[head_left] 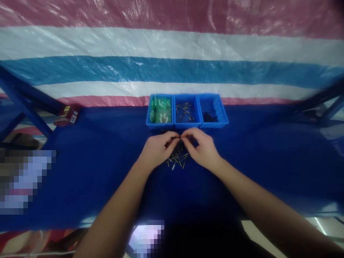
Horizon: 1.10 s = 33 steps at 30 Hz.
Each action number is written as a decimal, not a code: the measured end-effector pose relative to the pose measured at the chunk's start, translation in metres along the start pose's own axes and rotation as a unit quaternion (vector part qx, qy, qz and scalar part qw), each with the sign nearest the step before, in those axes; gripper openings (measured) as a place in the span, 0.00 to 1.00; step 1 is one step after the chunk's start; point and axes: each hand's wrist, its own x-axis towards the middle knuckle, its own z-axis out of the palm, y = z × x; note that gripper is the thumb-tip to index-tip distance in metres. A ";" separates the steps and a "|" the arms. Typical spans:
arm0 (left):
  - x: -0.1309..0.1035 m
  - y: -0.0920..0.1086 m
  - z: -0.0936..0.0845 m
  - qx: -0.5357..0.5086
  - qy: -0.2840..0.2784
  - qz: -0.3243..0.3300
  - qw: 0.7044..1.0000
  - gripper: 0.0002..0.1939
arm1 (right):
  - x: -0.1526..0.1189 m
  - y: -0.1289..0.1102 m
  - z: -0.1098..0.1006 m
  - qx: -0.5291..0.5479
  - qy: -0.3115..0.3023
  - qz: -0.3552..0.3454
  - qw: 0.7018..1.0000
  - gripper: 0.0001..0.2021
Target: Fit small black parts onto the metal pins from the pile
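Note:
My left hand (161,147) and my right hand (201,147) meet fingertip to fingertip just in front of the blue bins, each closed in a pinch. Whatever sits between the fingertips is too small and dark to make out. Beneath and between the hands lies a loose pile of thin metallic pins (177,159) on the blue tabletop. Similar slim brass-and-dark pieces rest in the middle bin (187,125). The left bin (161,126) has a green bag and small whitish pieces in it. Small black parts (210,117) lie in the right bin (223,120).
A dark red box (67,115) stands at the table's far left, beside a blue metal frame (24,96). Behind the blue table (107,154) hangs a striped plastic sheet (172,43). Another blue frame (322,93) rises at the right.

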 end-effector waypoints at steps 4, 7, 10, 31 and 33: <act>0.000 -0.001 0.001 -0.008 0.018 -0.008 1.000 0.10 | 0.001 0.001 0.000 -0.003 0.005 0.011 1.000 0.05; 0.000 0.000 0.001 -0.017 0.015 -0.010 1.000 0.09 | 0.001 0.001 0.001 -0.005 0.010 0.018 1.000 0.06; 0.001 0.001 -0.001 -0.015 0.007 -0.014 1.000 0.08 | 0.001 0.000 0.001 0.008 0.010 0.013 1.000 0.06; 0.000 0.001 -0.001 -0.024 -0.002 -0.033 0.999 0.08 | -0.001 -0.002 0.002 0.009 0.011 0.015 1.000 0.07; 0.001 0.001 -0.002 -0.017 -0.006 -0.029 0.999 0.09 | -0.001 -0.002 0.003 0.012 0.008 0.015 1.000 0.06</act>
